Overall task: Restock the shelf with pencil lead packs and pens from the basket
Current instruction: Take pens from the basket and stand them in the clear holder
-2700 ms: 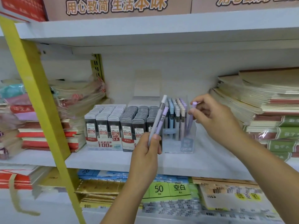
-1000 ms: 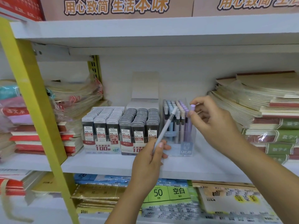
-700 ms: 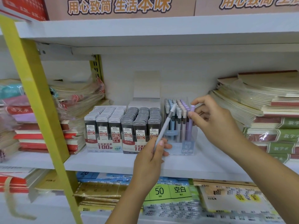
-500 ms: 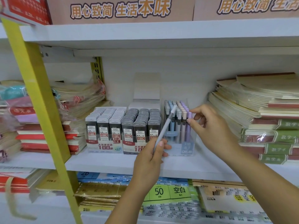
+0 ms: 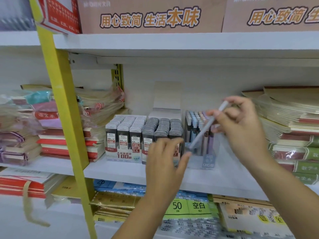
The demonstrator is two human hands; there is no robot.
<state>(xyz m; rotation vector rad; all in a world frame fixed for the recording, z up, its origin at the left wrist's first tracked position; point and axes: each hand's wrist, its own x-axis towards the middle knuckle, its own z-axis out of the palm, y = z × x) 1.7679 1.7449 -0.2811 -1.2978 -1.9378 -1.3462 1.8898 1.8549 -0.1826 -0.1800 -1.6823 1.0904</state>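
- Grey thin pen (image 5: pixel 204 129) tilts by the clear plastic pen box (image 5: pixel 209 160).
- Right hand (image 5: pixel 241 130) pinches it near its top.
- Left hand (image 5: pixel 164 163) is loose and empty, just under its tip.

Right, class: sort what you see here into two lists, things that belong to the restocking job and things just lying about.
Job: pen pinched by the right hand; empty left hand; clear pen box; lead packs.
Lying about: notebook stacks; yellow upright; cardboard boxes above; paper packs below.
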